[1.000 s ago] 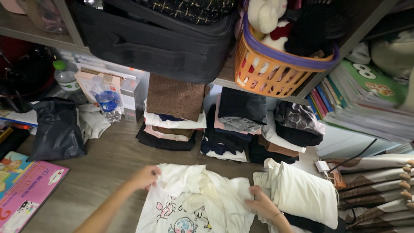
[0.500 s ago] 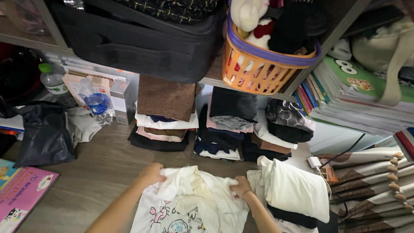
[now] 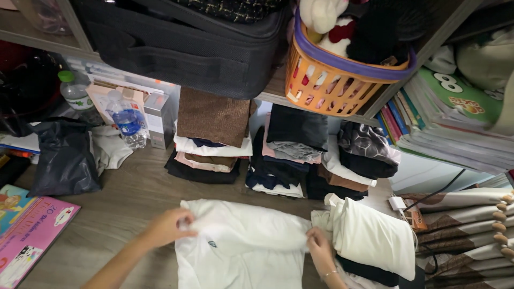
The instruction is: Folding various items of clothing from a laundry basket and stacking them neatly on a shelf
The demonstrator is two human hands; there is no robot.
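A white shirt [image 3: 243, 249] lies flat on the wooden floor [image 3: 123, 208] with its plain side up and a tiny dark emblem near its left part. My left hand [image 3: 167, 227] pinches the shirt's upper left corner. My right hand [image 3: 319, 249] grips the shirt's right edge, right beside a pile of folded white cloth [image 3: 369, 238].
Three stacks of folded clothes [image 3: 211, 139] stand under a shelf at the back. Above sit a black suitcase [image 3: 187, 43] and an orange basket [image 3: 337, 80]. A black bag [image 3: 63, 158], water bottles [image 3: 127, 123] and a pink book [image 3: 29, 230] lie left; books [image 3: 455, 126] lie right.
The shirt lay printed side up and bunched at the top. Both hands have folded or turned it over, and now it lies smooth with the plain side showing.
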